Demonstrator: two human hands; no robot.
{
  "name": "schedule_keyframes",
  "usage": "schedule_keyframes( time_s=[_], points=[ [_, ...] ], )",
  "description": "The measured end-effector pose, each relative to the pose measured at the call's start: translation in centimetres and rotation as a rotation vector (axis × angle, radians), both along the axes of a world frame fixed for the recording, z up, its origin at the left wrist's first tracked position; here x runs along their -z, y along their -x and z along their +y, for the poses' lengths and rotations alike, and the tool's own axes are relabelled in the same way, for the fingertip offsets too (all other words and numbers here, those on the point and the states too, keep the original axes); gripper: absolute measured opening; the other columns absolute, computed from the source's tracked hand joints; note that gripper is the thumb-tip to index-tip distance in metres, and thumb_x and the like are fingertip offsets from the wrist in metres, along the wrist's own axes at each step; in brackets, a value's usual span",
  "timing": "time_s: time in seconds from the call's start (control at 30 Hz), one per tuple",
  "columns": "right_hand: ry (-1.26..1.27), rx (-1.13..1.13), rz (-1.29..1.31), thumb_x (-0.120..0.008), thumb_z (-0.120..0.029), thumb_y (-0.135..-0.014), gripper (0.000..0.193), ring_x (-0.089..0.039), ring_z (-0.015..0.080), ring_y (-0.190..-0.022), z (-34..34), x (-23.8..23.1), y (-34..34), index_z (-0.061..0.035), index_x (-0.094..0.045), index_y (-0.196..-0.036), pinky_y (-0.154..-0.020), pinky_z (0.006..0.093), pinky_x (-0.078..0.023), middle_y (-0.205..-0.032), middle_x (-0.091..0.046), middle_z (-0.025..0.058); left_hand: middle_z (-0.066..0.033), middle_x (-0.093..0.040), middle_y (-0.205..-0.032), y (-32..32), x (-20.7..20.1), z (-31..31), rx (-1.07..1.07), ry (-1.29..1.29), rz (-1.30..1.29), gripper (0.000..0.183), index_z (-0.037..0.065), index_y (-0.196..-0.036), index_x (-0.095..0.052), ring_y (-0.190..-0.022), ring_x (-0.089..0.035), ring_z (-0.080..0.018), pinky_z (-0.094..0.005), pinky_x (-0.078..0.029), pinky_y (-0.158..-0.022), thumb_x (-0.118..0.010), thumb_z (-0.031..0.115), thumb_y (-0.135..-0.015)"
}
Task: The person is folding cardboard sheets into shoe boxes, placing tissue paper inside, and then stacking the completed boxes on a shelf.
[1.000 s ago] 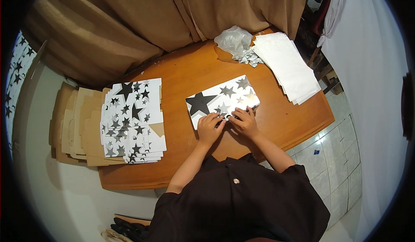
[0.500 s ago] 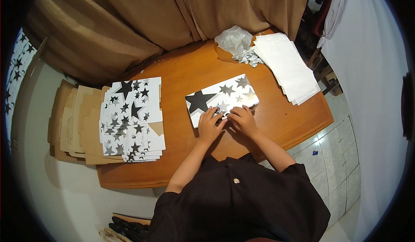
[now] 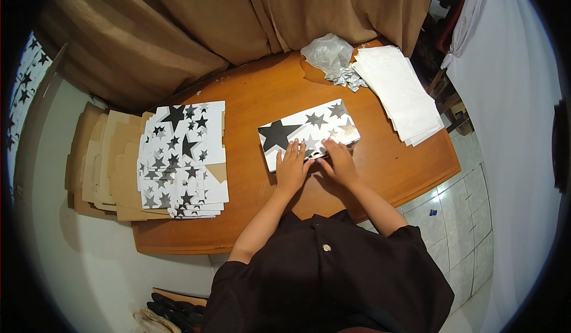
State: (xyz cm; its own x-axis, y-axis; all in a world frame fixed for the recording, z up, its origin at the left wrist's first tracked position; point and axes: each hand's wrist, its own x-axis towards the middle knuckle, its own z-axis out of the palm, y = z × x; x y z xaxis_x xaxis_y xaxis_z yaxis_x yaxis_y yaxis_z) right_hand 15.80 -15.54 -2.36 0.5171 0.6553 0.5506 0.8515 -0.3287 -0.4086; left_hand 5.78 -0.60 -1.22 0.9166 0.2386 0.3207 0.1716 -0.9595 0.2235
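Note:
A white box (image 3: 306, 124) with black and grey stars lies slightly askew on the wooden table in front of me. Over its near edge, my left hand (image 3: 292, 169) lies with fingers stretched onto the top and thumb pointing toward the right hand. My right hand (image 3: 339, 163) touches the same edge further right, fingers on the top and thumb apart from them lower down at the near side. The two thumbs are close together. Most of the box's near side is hidden behind my hands.
Left on the table lie a stack of star-printed white card sheets (image 3: 184, 148) and overlapping brown cardboard pieces (image 3: 128, 172). A crumpled clear plastic bag (image 3: 329, 54) and a stack of white sheets (image 3: 398, 92) sit at the far right. Brown curtains (image 3: 333, 11) hang behind the table (image 3: 250, 214).
Both hands stay at the box's near edge. The right hand's fingers have shifted onto the top and its thumb has spread away; the left fingers have straightened. The whole view shifts slightly.

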Motion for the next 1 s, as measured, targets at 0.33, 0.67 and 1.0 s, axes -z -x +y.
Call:
schedule_keyframes(
  time_s=[0.33, 0.67, 1.0],
  points=[
    [0.001, 0.057, -0.188, -0.066, -0.028, -0.079, 0.026, -0.055, 0.0189, -0.108, -0.3, 0.8, -1.9, -0.0152, -0.065, -0.102, -0.092, 0.0498, -0.031, -0.111, -0.062, 0.0035, -0.0159, -0.048, -0.132, -0.1, 0.4, 0.1, -0.002, 0.007, -0.040, 0.050, 0.004, -0.125, -0.050, -0.122, -0.045, -0.0283, -0.0528, -0.031, -0.097, -0.056, 0.035, -0.086],
    [-0.037, 0.008, -0.140, -0.066, -0.025, -0.078, 0.019, -0.059, 0.0184, -0.092, -0.9, -0.9, -0.5, -0.0127, -0.066, -0.092, -0.083, 0.0413, -0.036, -0.098, -0.064, 0.0035, -0.0099, -0.055, -0.123, 0.8, 1.1, 1.4, 0.121, -0.123, -0.187, 0.040, 0.010, -0.119, -0.056, -0.113, -0.052, -0.0258, -0.0468, -0.039, -0.091, -0.057, 0.031, -0.085],
    [0.004, -0.012, 0.252, -0.062, -0.030, -0.080, 0.036, -0.048, 0.0309, -0.112, -3.1, -4.6, 0.3, -0.0091, -0.061, -0.109, -0.096, 0.0443, -0.029, -0.116, -0.053, 0.0160, -0.0180, -0.047, -0.128, 10.4, 0.6, 10.2, -0.164, 0.010, -0.344, 0.043, 0.006, -0.123, -0.051, -0.121, -0.043, -0.0321, -0.0455, -0.031, -0.098, -0.057, 0.023, -0.084]
  ],
)
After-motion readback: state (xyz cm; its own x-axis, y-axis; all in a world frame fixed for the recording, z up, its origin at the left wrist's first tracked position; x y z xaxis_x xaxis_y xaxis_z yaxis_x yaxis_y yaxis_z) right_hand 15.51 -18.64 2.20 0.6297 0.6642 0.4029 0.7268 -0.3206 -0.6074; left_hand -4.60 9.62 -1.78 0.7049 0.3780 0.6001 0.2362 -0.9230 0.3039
